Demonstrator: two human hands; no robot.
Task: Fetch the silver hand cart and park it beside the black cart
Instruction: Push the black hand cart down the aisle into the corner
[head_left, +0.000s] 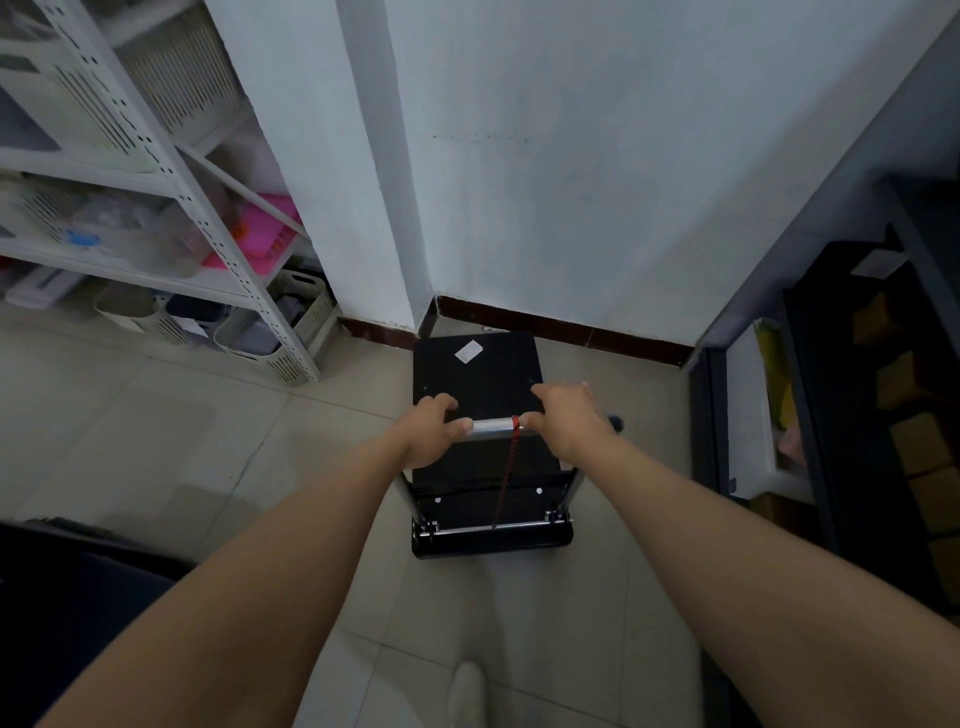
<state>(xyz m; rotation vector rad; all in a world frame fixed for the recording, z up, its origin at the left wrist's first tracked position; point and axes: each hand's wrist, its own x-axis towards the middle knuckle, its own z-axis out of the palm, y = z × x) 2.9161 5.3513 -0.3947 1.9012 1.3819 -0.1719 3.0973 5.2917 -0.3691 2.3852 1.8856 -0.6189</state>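
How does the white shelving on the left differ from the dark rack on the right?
The white shelving is pale perforated metal; the dark rack is black. The white shelving holds slotted baskets and a pink item; the dark rack holds brown boxes. Both flank the hand cart, whose handle the left hand and right hand grip.

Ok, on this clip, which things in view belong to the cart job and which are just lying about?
Job: silver-handled hand cart with black deck; left hand and right hand, both gripping its silver handle bar.
Lying about: white perforated metal shelving; flat pink item; beige slotted plastic basket; dark rack on the right.
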